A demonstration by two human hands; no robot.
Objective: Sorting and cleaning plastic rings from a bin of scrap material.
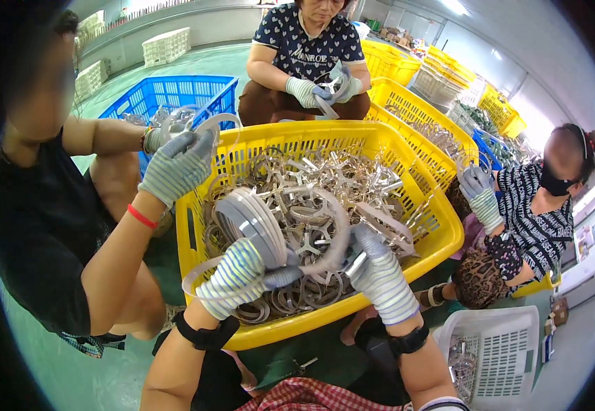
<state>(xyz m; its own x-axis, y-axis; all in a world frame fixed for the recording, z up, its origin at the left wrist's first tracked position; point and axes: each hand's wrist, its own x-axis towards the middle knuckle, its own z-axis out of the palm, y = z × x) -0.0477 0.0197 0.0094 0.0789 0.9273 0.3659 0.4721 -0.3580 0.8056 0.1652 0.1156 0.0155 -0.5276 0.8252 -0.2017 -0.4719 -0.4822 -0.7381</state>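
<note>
Rings (249,222) clamped in left fingers (283,276), lower edges hidden behind glove (232,281), right fingers (374,248) blurred, cannot tell whether closed

The central basket (290,329) stood directly before the person, loose parts (373,178) inside it, the left hand (239,279) and right hand (383,279) over its near side. One co-worker (44,240) was to its left, another (304,48) behind, a third (537,198) to its right. A crate (209,89) stood behind it leftward, a bin (506,363) at its near right.
</note>
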